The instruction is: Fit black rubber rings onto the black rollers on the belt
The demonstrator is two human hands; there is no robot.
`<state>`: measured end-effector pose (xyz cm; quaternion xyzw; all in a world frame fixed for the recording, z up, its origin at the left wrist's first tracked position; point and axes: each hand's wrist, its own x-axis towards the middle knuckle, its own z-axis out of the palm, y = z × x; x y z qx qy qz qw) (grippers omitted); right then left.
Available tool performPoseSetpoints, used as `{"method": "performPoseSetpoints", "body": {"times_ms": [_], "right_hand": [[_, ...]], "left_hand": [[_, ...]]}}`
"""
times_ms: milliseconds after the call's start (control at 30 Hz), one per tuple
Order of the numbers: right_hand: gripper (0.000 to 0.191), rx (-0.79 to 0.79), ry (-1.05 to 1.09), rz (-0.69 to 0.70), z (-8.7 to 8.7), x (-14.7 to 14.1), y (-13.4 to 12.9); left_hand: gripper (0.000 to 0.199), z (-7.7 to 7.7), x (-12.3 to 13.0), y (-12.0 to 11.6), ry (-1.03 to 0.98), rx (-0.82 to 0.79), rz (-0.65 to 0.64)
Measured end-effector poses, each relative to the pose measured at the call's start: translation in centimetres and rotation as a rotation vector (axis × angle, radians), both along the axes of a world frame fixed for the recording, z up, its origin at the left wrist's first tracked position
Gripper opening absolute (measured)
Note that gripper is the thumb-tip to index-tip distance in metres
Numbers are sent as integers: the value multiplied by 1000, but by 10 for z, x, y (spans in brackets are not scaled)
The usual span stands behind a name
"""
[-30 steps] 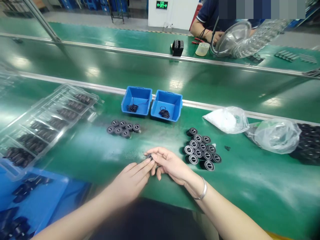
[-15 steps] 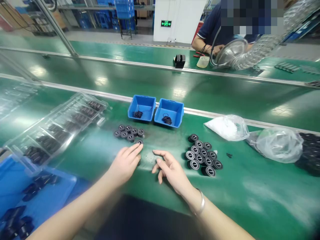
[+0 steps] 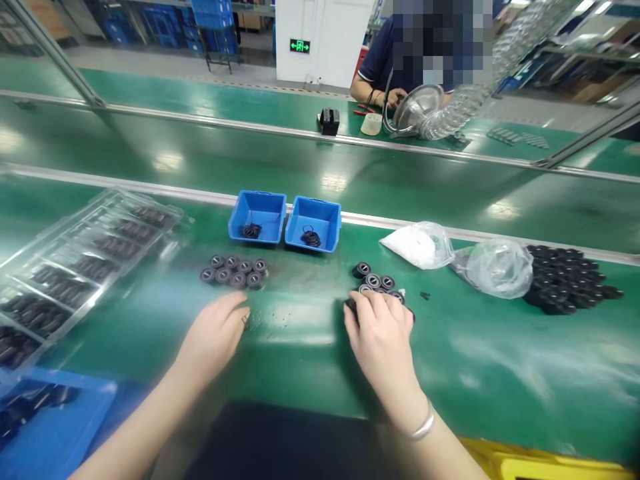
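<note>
Right hand [image 3: 381, 337]: laid over cluster of small black round rollers with silver centres [image 3: 374, 280], fingers curled, grip not discernible.
Left hand [image 3: 215, 333]: flat on green desk [image 3: 300, 333], fingers loosely together, near second roller group [image 3: 234, 272].

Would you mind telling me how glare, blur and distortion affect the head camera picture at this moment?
In the head view, overhead lights leave bright glare patches on the green table and the far belt; the wide lens bows the rails and smears the edges, so the clear tray at left looks blurred; the left hand and right hand are fairly sharp, as are the black rollers.
</note>
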<state>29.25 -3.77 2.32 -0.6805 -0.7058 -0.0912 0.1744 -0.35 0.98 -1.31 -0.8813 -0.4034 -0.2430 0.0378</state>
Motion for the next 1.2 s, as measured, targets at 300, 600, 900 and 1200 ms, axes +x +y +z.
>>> {"method": "performPoseSetpoints", "body": {"times_ms": [300,600,900,1200], "right_hand": [[18,-49,61,153,-11,-7,-1],[19,-183,640,487,17,-50,-1],[13,-479,1127,442,15,-46,18],[22,-574,1115,294,-8,-47,41]], "left_hand": [[20,-2,5,2,-22,-49,8],[16,22,38,-25,-253,-200,-33],[21,31,44,-29,-382,-344,-79],[20,15,27,-24,-262,-107,-92]]}}
